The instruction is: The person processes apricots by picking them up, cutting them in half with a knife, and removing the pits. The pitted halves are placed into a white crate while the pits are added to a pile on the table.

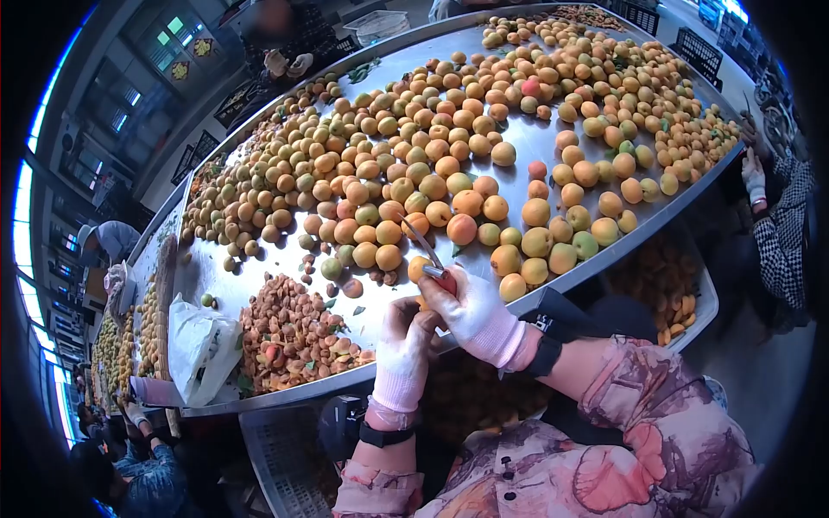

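My right hand (473,315), in a white glove, is closed around the red handle of a knife (416,235). Its blade points up and left over the apricots. Beside it, my gloved left hand (404,350) has its fingers drawn together at the table's near edge. A bit of orange fruit (421,302) shows at its fingertips, seemingly an apricot mostly hidden by the hands. Just beyond the knife handle lies a yellow apricot (418,268). Many whole apricots (380,186) spread over the metal table (345,312). Left of my hands is a heap of brown apricot pits (289,332).
A white plastic bag (200,350) stands at the table's left end. Below the near edge are a crate of orange apricot pieces (682,302) and another pale crate (285,457). Other people work around the table, including a gloved person (781,233) at right.
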Demonstrator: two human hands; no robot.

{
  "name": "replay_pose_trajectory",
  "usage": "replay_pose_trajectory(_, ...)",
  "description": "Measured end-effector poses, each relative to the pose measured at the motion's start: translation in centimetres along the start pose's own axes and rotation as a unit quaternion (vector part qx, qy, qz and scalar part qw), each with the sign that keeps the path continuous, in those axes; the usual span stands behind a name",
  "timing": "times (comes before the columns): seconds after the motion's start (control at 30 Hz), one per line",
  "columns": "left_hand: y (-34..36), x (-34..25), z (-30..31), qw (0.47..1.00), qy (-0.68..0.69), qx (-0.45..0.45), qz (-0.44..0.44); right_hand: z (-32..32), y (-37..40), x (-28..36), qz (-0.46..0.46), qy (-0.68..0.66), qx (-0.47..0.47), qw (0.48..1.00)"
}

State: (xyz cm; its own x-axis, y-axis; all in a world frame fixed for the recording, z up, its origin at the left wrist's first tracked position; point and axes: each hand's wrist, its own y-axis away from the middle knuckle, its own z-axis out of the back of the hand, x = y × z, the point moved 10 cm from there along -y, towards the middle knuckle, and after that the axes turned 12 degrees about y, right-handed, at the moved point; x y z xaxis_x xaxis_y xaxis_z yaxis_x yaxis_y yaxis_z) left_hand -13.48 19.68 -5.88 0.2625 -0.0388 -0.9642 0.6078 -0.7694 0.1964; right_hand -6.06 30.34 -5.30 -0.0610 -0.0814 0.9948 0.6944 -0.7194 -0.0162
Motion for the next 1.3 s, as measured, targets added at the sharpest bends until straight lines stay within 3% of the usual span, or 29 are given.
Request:
replay_pose_trajectory(0.13, 0.1, 0.6, 0.5, 0.999, 0.017, -0.031, -0.032, 0.2, 0.5, 1.5, 0.018, 0.11, -0.044, 0.993)
replay_pose_trajectory(0.27, 0.9, -2.5, -0.2, 0.956, -0.176, -0.048, -0.229, -0.6, 0.4, 0.6, 0.041, 0.134, -0.059, 0.988)
replay_pose_trajectory(0.37, 0.6, -2.3, 0.3, 0.961, -0.186, -0.056, -0.197, -1.2, 0.2, -0.1, 0.04, 0.134, -0.059, 0.988)
replay_pose_trajectory(0.47, 1.3, -2.7, -0.4, 0.88, -0.355, -0.043, -0.311, -1.4, 0.2, -0.3, 0.035, 0.144, -0.062, 0.987)
replay_pose_trajectory(0.57, 0.6, -1.5, 0.3, 0.887, -0.365, -0.045, -0.278, -1.4, 0.3, -0.4, 0.038, 0.153, -0.07, 0.985)
replay_pose_trajectory(0.67, 1.4, -1.7, 0.1, 0.837, -0.438, -0.083, -0.319, -1.4, 0.7, 1.3, 0.118, 0.156, -0.1, 0.976)
replay_pose_trajectory(0.8, 0.8, -2.3, 0.6, 0.858, -0.406, -0.055, -0.31, -1.5, -1.2, -1.2, -0.013, -0.02, -0.028, 0.999)
replay_pose_trajectory(0.83, -0.7, -0.8, 2.8, 0.977, -0.143, -0.058, -0.145, -1.2, -1.2, -0.7, -0.057, -0.072, 0.0, 0.996)
replay_pose_trajectory(0.87, -1.0, 1.4, 2.8, 0.988, 0.135, -0.057, 0.038, -1.0, -1.1, -0.4, -0.058, -0.068, 0.009, 0.996)
replay_pose_trajectory(0.93, -0.8, -1.2, 3.7, 0.996, 0.009, -0.081, 0.03, -1.6, -0.5, 0.6, -0.024, -0.017, 0.065, 0.997)
replay_pose_trajectory(1.0, -1.3, -2.9, 7.8, 0.986, -0.053, -0.139, -0.073, -2.9, 1.1, 1.9, 0.052, 0.079, 0.157, 0.983)
replay_pose_trajectory(1.03, -1.3, -3.8, 9.7, 0.976, -0.052, -0.18, -0.108, -3.6, 2.6, 3.0, 0.096, 0.173, 0.227, 0.954)
replay_pose_trajectory(1.07, -1.2, -4.6, 11.9, 0.964, -0.052, -0.221, -0.142, -4.9, 4.4, 3.4, 0.075, 0.201, 0.342, 0.915)
replay_pose_trajectory(1.13, -1.5, -4.4, 15.9, 0.949, -0.075, -0.263, -0.158, -5.5, 6.4, 3.1, 0.219, 0.325, 0.323, 0.862)
replay_pose_trajectory(1.17, -1.3, -4.9, 16.1, 0.943, -0.079, -0.27, -0.181, -5.5, 6.4, 1.4, 0.189, 0.401, 0.336, 0.831)
replay_pose_trajectory(1.3, -1.0, -5.5, 14.8, 0.942, -0.137, -0.246, -0.182, -2.7, 4.8, 3.3, 0.216, 0.293, 0.222, 0.905)
